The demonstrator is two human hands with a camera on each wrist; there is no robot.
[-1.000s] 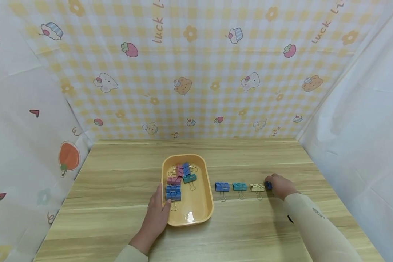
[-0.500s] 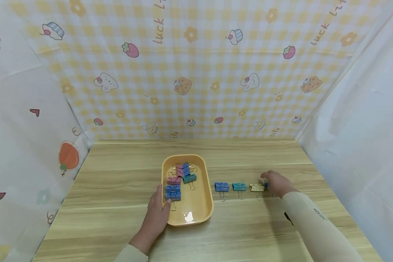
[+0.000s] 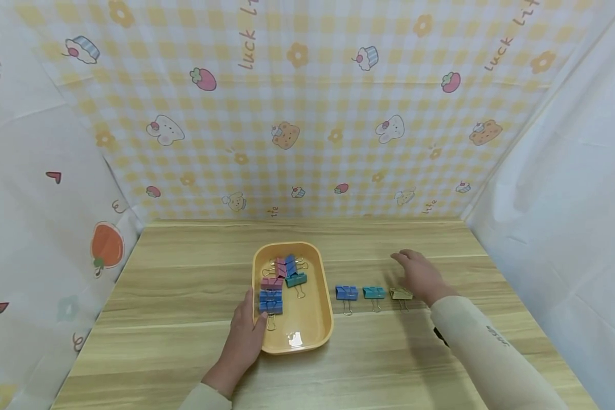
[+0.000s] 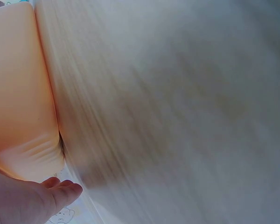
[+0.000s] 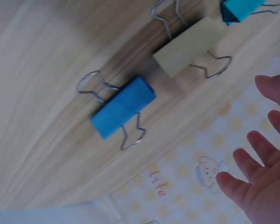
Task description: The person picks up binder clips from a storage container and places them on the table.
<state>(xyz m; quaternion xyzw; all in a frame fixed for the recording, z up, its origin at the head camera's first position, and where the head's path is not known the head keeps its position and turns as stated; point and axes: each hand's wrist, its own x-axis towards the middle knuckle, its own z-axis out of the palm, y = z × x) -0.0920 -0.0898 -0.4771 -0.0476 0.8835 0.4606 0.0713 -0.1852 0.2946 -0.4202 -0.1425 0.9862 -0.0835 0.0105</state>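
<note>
Hovering above the table point(image 3: 205, 256), my right hand point(image 3: 421, 278) holds nothing: its fingers are parted and loosely stretched. Beneath it, hidden in the head view but plain from the right wrist, lies a blue clip point(image 5: 123, 107), a wire handle splayed out on each side. Just to the near left of that hand is the yellow clip point(image 3: 401, 294); further left come the teal clip point(image 3: 373, 292) and a second blue clip point(image 3: 346, 292), the one nearest the tray point(image 3: 304, 324). My left hand point(image 3: 243, 330) rests against the tray's left side, fingers straight along the outer wall, thumb at the rim, with six more clips point(image 3: 271, 308) to the right of it, inside.

To work neatly, I think I should touch each clip by its folded body, since a wire handle could snag a finger and twist the row. Light pressure from my left hand seems enough to steady the tray.

Pale wood grain spreads around both hands. Past my fingertips rises a yellow checked cloth point(image 3: 318, 159); white cloth point(image 3: 569, 188) hangs to my right, and printed cloth point(image 3: 31, 228) to my left.
</note>
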